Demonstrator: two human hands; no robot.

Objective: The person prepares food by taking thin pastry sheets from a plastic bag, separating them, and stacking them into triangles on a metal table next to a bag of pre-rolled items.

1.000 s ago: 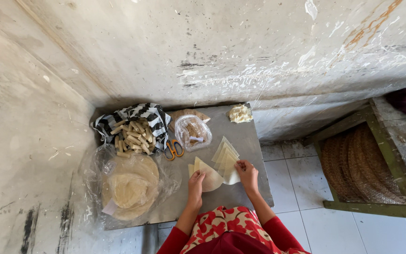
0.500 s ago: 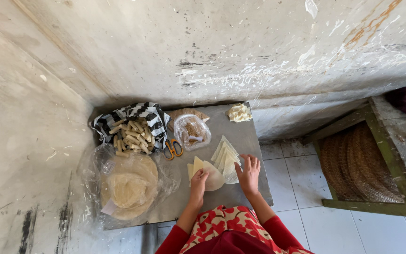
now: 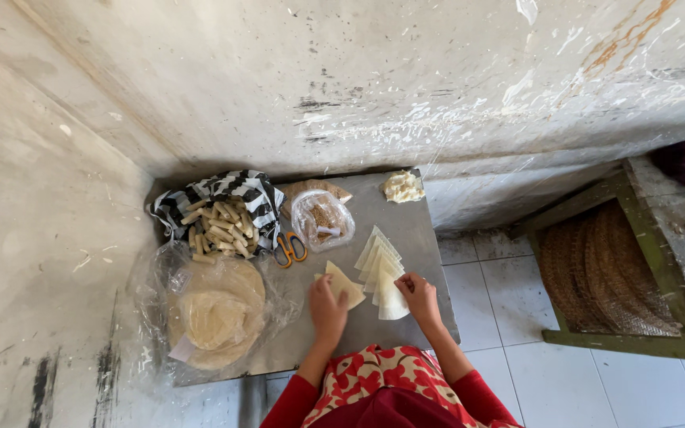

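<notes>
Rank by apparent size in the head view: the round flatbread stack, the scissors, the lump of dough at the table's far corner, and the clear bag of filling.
1. Flatbread stack, clearly largest.
2. Clear bag.
3. Scissors and dough lump look about alike; no clear order between them.

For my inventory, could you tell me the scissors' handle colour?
Orange handles on the small scissors, in the head view.

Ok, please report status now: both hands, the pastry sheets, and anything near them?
Left hand flat on single triangular sheet. Right hand on fanned stack of sheets. Scissors and bagged filling close behind, not blocking.
</notes>
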